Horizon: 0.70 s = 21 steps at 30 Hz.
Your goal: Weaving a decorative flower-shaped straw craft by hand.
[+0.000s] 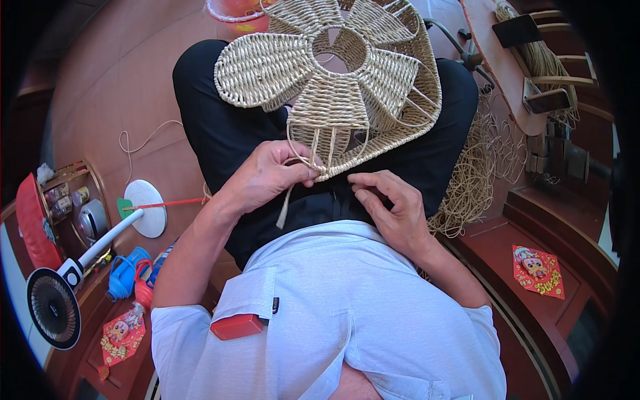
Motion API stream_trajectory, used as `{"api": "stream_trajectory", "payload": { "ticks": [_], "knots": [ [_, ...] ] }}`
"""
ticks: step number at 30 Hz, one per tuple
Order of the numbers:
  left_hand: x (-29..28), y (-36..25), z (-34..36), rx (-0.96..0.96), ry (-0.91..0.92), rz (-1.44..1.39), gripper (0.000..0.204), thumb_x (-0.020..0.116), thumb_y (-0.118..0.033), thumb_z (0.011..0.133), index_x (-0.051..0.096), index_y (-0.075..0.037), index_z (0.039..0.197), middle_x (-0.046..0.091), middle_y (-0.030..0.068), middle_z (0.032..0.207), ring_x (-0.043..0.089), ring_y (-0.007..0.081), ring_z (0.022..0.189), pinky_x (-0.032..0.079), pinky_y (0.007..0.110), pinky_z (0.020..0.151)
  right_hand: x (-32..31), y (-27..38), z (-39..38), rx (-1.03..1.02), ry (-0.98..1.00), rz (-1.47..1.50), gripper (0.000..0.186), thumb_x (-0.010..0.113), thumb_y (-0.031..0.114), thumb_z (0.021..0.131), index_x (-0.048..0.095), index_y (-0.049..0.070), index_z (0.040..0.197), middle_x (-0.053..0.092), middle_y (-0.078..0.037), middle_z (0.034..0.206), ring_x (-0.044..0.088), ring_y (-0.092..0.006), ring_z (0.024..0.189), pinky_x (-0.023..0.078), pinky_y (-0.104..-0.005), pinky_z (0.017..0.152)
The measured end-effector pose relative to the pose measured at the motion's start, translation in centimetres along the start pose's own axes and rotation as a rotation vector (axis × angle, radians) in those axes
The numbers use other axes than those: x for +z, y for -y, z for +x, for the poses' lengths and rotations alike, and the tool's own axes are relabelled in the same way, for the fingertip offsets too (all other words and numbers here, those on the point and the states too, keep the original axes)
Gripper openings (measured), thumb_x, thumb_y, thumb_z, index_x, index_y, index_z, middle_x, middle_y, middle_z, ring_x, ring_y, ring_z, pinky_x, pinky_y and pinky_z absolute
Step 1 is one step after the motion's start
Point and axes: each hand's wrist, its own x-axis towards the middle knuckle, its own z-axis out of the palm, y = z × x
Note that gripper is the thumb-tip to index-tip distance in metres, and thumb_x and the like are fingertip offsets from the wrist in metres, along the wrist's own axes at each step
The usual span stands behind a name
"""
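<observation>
A woven straw basket (265, 60) with a flower-shaped side and a round hole in its middle rests across my thighs. Its lowest petal (329, 110) is woven only in its upper part; below, bare wire and a pair of straw strands run to the rim. My left hand (267, 175) pinches the straw cord (284, 208) at the basket's bottom corner, and a short end of it hangs down below the fingers. My right hand (395, 205) is just right of that corner, fingers bent and thumb a little apart from the index finger, with nothing visible between them.
A large tangle of straw cord (467, 190) lies at my right. Beyond it, a wooden bench (490, 40) holds dark phones. At my left stand a small fan (53, 308), a white round disc (148, 207), a blue jug (127, 273) and a rack. A red basin (240, 17) is ahead.
</observation>
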Motion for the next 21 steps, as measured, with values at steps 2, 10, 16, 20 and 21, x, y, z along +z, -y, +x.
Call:
{"api": "stream_trajectory", "payload": {
  "ticks": [2,10,16,20,21],
  "knots": [
    [-0.6,1.2,1.0,0.200,0.039,0.149,0.014,0.072,-0.009,0.102,0.076,0.000,0.113,0.074,0.0018,0.095,0.064,0.0057,0.082,0.052,0.022,0.073,0.1,-0.9,-0.4,0.011,-0.015,0.021,0.036,0.072,-0.002,0.099,0.074,0.004,0.135,0.076,-0.011,0.106,0.074,-0.0213,0.091,0.060,-0.0326,0.082],
    [1.6,2.8,1.3,0.310,-0.212,0.189,0.010,0.071,-0.010,0.104,0.073,0.000,0.106,0.070,-0.0006,0.091,0.062,0.0064,0.083,0.052,0.024,0.075,1.5,-2.0,-1.1,0.025,0.022,0.189,0.057,0.071,-0.007,0.097,0.063,0.002,0.153,0.072,-0.014,0.129,0.069,-0.0170,0.100,0.059,-0.0293,0.087],
    [1.9,2.9,1.4,0.321,-0.282,0.220,0.014,0.072,-0.011,0.103,0.075,0.002,0.107,0.074,0.0012,0.090,0.065,0.0065,0.082,0.055,0.027,0.075,1.3,-2.0,-1.1,0.023,0.030,0.203,0.058,0.071,-0.007,0.097,0.063,0.002,0.153,0.072,-0.014,0.129,0.069,-0.0165,0.100,0.059,-0.0291,0.086],
    [1.6,3.0,1.3,0.314,-0.257,0.229,0.013,0.071,-0.009,0.103,0.076,0.001,0.110,0.075,0.0010,0.092,0.067,0.0078,0.088,0.056,0.028,0.081,1.1,-1.8,-1.3,0.052,0.018,0.184,0.057,0.070,-0.008,0.097,0.064,0.002,0.152,0.071,-0.014,0.129,0.069,-0.0165,0.101,0.058,-0.0286,0.086],
    [1.6,3.1,1.2,0.313,-0.255,0.229,0.013,0.071,-0.009,0.103,0.076,0.001,0.110,0.075,0.0010,0.092,0.067,0.0078,0.088,0.056,0.028,0.081,1.2,-1.9,-1.4,0.054,0.017,0.184,0.057,0.070,-0.008,0.097,0.064,0.002,0.152,0.071,-0.014,0.129,0.069,-0.0165,0.101,0.058,-0.0286,0.086]
  ]
}}
